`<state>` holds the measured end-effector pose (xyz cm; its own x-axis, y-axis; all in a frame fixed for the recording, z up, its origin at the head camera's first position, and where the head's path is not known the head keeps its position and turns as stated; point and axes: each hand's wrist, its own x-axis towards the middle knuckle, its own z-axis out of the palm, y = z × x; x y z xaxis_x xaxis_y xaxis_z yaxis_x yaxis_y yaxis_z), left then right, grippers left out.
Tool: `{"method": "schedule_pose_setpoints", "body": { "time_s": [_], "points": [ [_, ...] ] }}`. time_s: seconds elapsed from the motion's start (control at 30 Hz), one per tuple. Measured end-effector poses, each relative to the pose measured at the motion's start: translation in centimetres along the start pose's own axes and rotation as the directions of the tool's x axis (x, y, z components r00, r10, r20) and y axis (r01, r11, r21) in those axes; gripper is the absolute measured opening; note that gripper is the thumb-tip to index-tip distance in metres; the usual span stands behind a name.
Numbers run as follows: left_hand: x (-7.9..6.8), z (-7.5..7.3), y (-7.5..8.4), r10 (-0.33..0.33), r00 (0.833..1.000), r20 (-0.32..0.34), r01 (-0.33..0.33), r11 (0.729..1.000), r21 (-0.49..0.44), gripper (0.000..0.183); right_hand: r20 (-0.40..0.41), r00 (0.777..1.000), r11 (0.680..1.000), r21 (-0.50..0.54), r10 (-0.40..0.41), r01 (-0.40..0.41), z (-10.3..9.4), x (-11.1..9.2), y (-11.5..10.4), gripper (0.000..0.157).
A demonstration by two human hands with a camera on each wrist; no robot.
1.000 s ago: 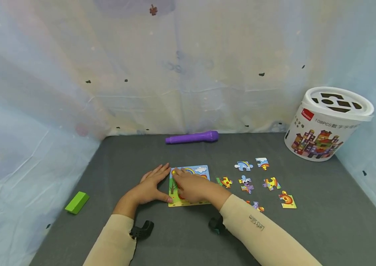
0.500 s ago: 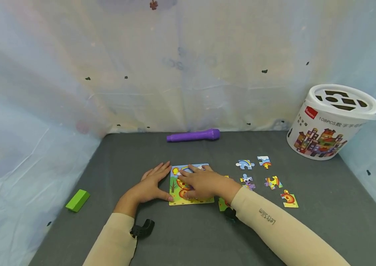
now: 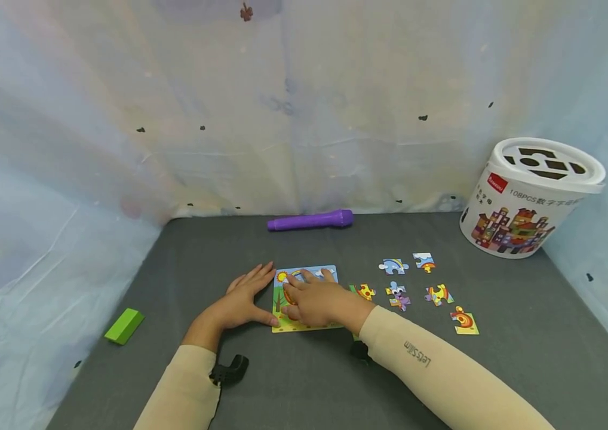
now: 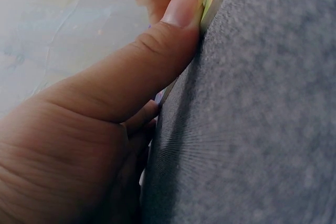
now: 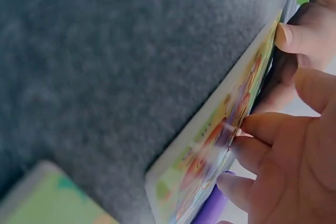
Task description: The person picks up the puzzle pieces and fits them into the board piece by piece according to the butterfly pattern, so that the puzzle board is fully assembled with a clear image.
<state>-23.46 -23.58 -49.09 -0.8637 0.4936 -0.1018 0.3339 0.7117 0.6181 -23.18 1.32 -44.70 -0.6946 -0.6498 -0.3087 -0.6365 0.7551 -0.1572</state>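
A small picture puzzle board (image 3: 285, 326) with a sun, tree and rainbow lies flat on the dark table. My left hand (image 3: 239, 303) braces its left side, fingers straight at the upper corner and thumb (image 4: 181, 9) on the lower corner. Across the middle of the picture rests my right hand (image 3: 317, 303), fingers spread and palm down, covering much of it. In the right wrist view, the fingertips of that hand (image 5: 283, 150) touch the face of the board (image 5: 194, 166). Loose jigsaw pieces lie to the right, among them a giraffe-patterned piece (image 3: 364, 291) and a purple character piece (image 3: 398, 297).
More pieces lie farther right: a rainbow piece (image 3: 393, 266), a cloud piece (image 3: 424, 263), a yellow piece (image 3: 439, 295) and a corner piece (image 3: 464, 321). A purple toy microphone (image 3: 309, 221) lies behind, a green block (image 3: 124, 326) at left, and a white bucket (image 3: 519, 209) stands back right.
My right hand has shifted from the board's left part towards its middle, and its fingers have spread over the picture. The left hand stays at the left edge.
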Motion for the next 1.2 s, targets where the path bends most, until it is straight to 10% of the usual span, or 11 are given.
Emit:
{"method": "schedule_pose_setpoints", "body": {
  "time_s": [0.2,0.33,0.6,0.8,0.97,1.2],
  "points": [
    [0.0,0.2,-0.2,-0.009,1.000,-0.002,0.009,1.000,0.009,0.126,-0.036,0.998,0.975,0.213,-0.053,0.060,-0.4,0.1,1.4,0.072],
    [0.0,0.3,-0.3,-0.010,1.000,-0.005,0.010,1.000,0.000,0.126,-0.145,0.984,0.886,0.435,-0.104,0.158,-0.7,-0.7,2.9,0.071],
    [-0.2,0.1,-0.4,-0.016,1.000,-0.007,0.016,1.000,-0.020,0.125,-0.325,0.941,0.521,0.788,-0.099,0.327,-1.7,-3.8,5.8,0.069],
    [-0.2,0.1,-0.4,-0.016,1.000,-0.005,0.016,1.000,-0.015,0.125,-0.419,0.905,0.274,0.864,-0.070,0.422,-1.7,-6.3,8.2,0.078],
    [-0.2,0.1,-0.3,-0.018,1.000,-0.011,0.017,1.000,-0.011,0.126,-0.502,0.865,0.183,0.848,-0.021,0.497,-1.7,-8.3,10.0,0.087],
    [-0.1,0.1,0.0,-0.013,1.000,-0.006,0.013,1.000,-0.012,0.126,-0.601,0.798,0.161,0.793,0.047,0.588,-1.0,-10.8,12.8,0.084]
  ]
}}
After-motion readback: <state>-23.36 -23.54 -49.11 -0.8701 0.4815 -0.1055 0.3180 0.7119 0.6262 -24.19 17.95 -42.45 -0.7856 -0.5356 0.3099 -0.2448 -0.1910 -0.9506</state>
